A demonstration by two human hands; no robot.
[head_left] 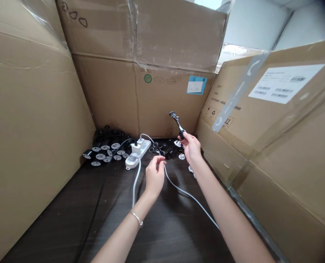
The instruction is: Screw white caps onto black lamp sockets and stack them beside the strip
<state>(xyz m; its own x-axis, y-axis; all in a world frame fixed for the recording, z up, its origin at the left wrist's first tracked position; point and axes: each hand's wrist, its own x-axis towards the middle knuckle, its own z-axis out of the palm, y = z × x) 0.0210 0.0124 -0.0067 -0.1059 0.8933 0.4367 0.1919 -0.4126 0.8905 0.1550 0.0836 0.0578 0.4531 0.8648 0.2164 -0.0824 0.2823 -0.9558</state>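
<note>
My right hand [190, 147] is closed round the base of a small black device [176, 122] with a thin stem that sticks up and to the left. My left hand [155, 175] pinches the end of a white cable [184, 192] that trails across the dark table toward me. Just beyond my left hand lies a white power strip [137, 153] with a white charger plugged into it. Small black parts lie on the table between my two hands.
Several black round pieces with white faces [104, 153] are heaped at the back left of the dark wooden table [165, 230]. Large cardboard boxes [157, 54] wall the table in on the left, back and right. A black cable [95, 208] runs toward me.
</note>
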